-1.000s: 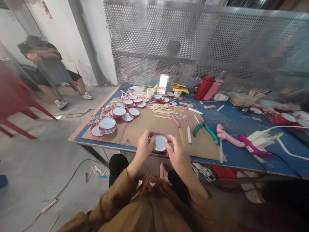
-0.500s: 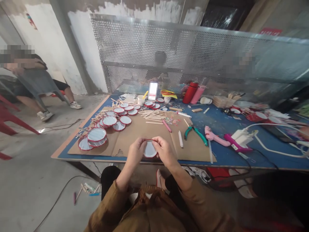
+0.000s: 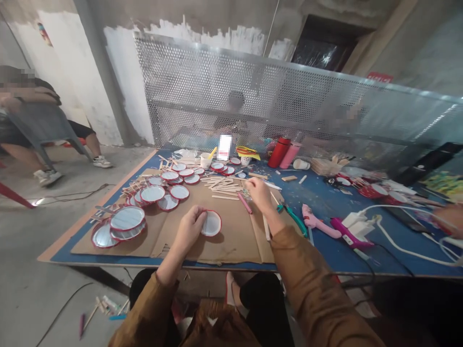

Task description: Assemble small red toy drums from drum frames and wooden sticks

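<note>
Looking down from a person's head at a blue-topped work surface [image 3: 61, 255], the view centres on two bare hands over a large sheet of brown cardboard [image 3: 220, 246]. A round disc [image 3: 211, 223] with a red rim and a pale, shiny centre lies flat and face up on the cardboard, near the person's edge of the surface. Being round, it has no long axis and points no particular way. A moment ago both hands held it up together; now it rests on the cardboard and the hands have parted. The left hand [image 3: 190, 229] stays beside it, fingers curled against its left rim, neither lifting it nor clearly gripping it. The right hand [image 3: 260, 193] reaches far across loose wooden craft sticks [image 3: 220, 185] towards a small tangle of coloured bits [image 3: 246, 193]; whether it holds anything, I cannot tell. To the left lie many similar red-rimmed discs [image 3: 126, 224], some stacked. To the right are green-handled pliers [image 3: 291, 217] and a pink glue gun [image 3: 314, 220]. Farther away stand a red flask [image 3: 279, 152] and a pink flask [image 3: 290, 155].
</note>
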Demonstrator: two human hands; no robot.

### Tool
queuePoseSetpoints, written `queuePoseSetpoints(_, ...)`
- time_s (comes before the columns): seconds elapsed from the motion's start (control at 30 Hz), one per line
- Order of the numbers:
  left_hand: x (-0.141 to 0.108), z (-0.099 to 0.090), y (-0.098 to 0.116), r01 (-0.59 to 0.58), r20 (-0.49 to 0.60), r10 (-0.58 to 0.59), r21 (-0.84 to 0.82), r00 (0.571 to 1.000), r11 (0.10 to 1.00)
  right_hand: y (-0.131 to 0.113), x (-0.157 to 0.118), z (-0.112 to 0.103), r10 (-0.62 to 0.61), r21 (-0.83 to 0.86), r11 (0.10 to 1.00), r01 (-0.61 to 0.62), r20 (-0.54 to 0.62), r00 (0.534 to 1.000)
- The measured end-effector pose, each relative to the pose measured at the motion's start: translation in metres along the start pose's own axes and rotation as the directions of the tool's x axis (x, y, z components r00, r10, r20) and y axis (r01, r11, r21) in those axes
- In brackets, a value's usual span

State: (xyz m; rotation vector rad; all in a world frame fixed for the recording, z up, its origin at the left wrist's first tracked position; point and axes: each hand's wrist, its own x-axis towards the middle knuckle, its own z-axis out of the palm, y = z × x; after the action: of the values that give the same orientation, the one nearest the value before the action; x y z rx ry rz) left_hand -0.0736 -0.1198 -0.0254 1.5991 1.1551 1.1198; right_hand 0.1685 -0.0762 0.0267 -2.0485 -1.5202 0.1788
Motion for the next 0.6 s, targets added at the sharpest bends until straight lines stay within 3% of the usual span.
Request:
queuePoseSetpoints(0.07,-0.002,0.0,-0.001,0.005,0.018,-0.005,0.013,1.0,1.0,0.025,0.02,-0.007,0.114,-0.118,0.985,-0.124,-0.091,0.989)
queuePoseSetpoints(0.2,-0.003,-0.001,0.004,0.017,0.017,-0.019,0.067,1.0,0.998,0.054,0.04,-0.001,0.199,-0.241,0.948,-0.209,-0.068,0.978)
queuePoseSetpoints(0.37,-0.004,-0.001,0.009,0.028,0.001,-0.028,0.09,1.0,0.996,0.054,0.052,0.014,0.206,-0.304,0.934,-0.19,0.02,0.978)
queuePoseSetpoints(0.6,-0.005,0.001,0.007,0.049,0.007,-0.049,0.037,0.999,0.998,0.049,0.068,0.017,0.206,-0.339,0.925,-0.17,0.074,0.976)
